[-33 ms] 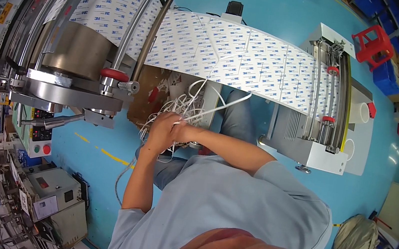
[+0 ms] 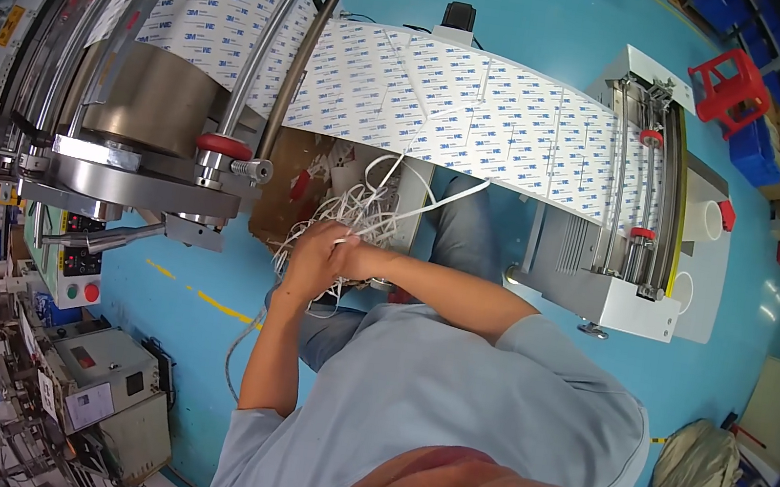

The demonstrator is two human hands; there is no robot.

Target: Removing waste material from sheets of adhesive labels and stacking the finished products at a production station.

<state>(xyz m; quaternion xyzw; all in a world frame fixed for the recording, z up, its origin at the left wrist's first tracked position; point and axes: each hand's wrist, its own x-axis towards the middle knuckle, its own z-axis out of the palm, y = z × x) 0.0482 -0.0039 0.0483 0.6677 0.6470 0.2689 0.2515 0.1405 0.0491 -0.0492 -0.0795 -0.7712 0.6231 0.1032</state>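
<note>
My left hand (image 2: 312, 255) and my right hand (image 2: 357, 257) meet below the printed white sheet. The left is closed around a tangled bundle of narrow white strips (image 2: 355, 209). My right hand presses against it, its fingers closed on a strip and partly hidden. From the hands, one longer strip (image 2: 445, 201) reaches up to the near edge of the sheet (image 2: 430, 91). Blue print covers this sheet, which stretches flat between the machine on the left and the one on the right. A few thin strips lie loose on its surface.
At the left, a roller machine (image 2: 142, 181) has metal bars and red collars. The grey machine (image 2: 600, 291) stands right. An open cardboard box (image 2: 274, 189) sits under the sheet. A control box (image 2: 103, 363) stands lower left; a red stool (image 2: 728, 91) stands far right.
The long strip and the loops above my hands have shifted slightly. My hands stay in nearly the same place.
</note>
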